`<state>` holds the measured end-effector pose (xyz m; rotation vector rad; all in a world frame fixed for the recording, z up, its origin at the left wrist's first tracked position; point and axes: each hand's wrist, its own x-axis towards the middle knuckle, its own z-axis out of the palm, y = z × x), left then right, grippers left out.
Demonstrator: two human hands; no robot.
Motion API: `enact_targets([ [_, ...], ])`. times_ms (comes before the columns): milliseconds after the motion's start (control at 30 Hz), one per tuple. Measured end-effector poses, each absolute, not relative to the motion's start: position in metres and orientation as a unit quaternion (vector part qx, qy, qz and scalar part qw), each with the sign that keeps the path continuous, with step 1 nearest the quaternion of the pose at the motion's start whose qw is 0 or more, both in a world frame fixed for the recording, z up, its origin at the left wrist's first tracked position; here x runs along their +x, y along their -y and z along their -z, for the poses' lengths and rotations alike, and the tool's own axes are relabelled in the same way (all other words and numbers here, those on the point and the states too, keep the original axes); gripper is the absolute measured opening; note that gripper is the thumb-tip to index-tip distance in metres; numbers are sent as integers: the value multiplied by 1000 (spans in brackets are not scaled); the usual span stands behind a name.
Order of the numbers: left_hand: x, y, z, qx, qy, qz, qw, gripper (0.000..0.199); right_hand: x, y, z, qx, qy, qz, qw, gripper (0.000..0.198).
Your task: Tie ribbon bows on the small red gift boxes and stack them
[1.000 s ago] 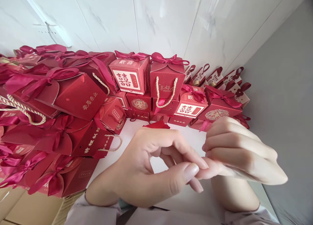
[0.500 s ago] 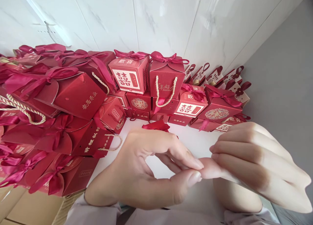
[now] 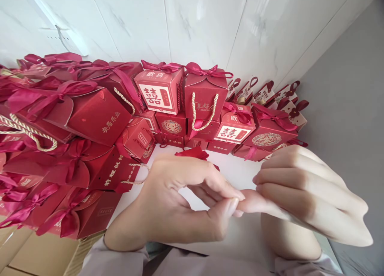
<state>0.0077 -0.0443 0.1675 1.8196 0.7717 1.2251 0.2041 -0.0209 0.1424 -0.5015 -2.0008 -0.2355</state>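
Observation:
In the middle foreground is my left hand (image 3: 177,204), its thumb and index fingertip pressed together in a pinch. The pinch touches the thumb tip of my right hand (image 3: 312,192), whose other fingers are curled in with the knuckles up. Anything between the fingertips is hidden or too small to make out. Behind my left hand, a piece of red material (image 3: 195,153) lies on the white tabletop (image 3: 237,164), partly covered by that hand. Both hands are raised above the tabletop, apart from the boxes.
Red gift boxes with ribbon bows (image 3: 105,112) are stacked high on the left. More boxes, one with a gold rope handle (image 3: 207,94), line the back. White ribboned boxes (image 3: 264,94) lean by the marbled wall (image 3: 198,24). Brown cardboard (image 3: 45,248) is at lower left.
Both hands have shifted slightly left, and my right hand has risen a little. The fingertips stay together. The boxes have not moved.

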Motion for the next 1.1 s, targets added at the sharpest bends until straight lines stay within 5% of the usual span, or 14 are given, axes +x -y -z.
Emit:
enact_targets([
  [700,0,41,-171,707,-311,-441,458,8,190,-6,-136,-92,803,-28,588,34],
  [1100,-5,40,-170,787,-301,-429,326,11,190,-1,-131,-139,773,-300,541,38],
])
